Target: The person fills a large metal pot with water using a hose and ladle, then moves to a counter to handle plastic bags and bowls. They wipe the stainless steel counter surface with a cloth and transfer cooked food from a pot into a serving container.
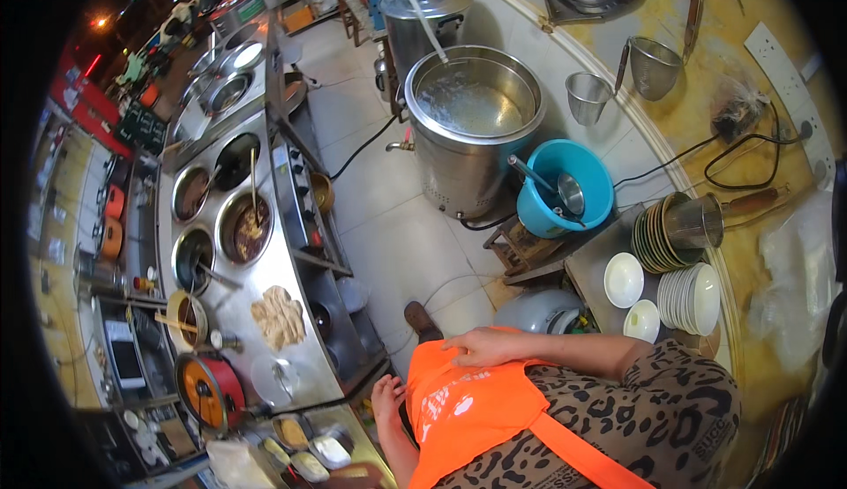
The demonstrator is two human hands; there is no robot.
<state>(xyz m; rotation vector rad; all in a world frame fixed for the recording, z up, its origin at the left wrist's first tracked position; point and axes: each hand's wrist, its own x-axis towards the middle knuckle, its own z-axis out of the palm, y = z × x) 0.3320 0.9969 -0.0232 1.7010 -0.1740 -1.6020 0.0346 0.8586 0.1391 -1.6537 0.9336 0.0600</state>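
Observation:
My right hand rests on the front of my orange apron, back up and fingers loosely bent, with nothing seen in it. Beside the apron, my left hand hangs with its fingers a little curled and apart, holding nothing. It is nearest to the corner of the stainless steel counter. On that counter lie a crumpled tan cloth and a clear plastic lid. A red pot with orange contents and a ladle stands by them.
Ahead stands a tall steel boiler of liquid, with a tap. A blue bucket holding utensils sits on a low wooden stool. Stacked white bowls are at right, above a grey gas cylinder. Sauce pots are set into the counter.

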